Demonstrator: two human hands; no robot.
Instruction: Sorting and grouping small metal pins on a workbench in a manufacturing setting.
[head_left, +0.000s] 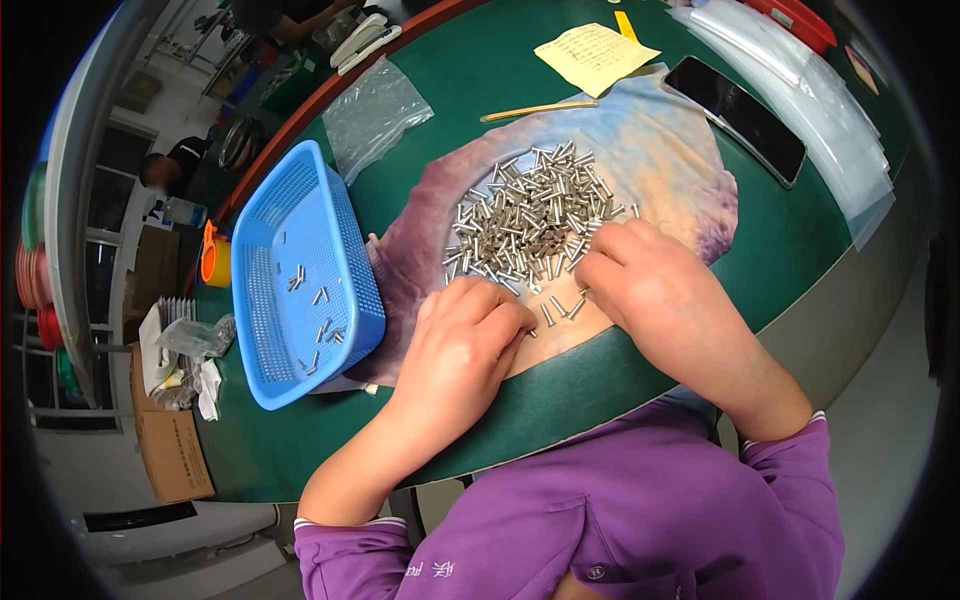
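Note:
A heap of silver metal rivets (535, 215) lies on a tie-dyed cloth (650, 130) spread over the green table. My left hand (465, 325) rests at the near left side of the heap, fingers pinched together; a small metal end shows at their tips, seemingly a rivet. On the near right side, my right hand (640, 270) has its fingers curled closed at the heap's edge; what they hold is hidden. Between both hands, several loose rivets (560, 310) lie apart from the heap. To the left, a blue plastic basket (355, 265) contains several scattered rivets.
A yellow note (595, 58), a thin yellowish stick (538, 110) and a dark phone (738, 118) lie beyond the heap. Clear plastic sheets (800, 90) cover the far right edge. A clear bag (375, 115) lies behind the basket. Another person (185, 155) is in the left background.

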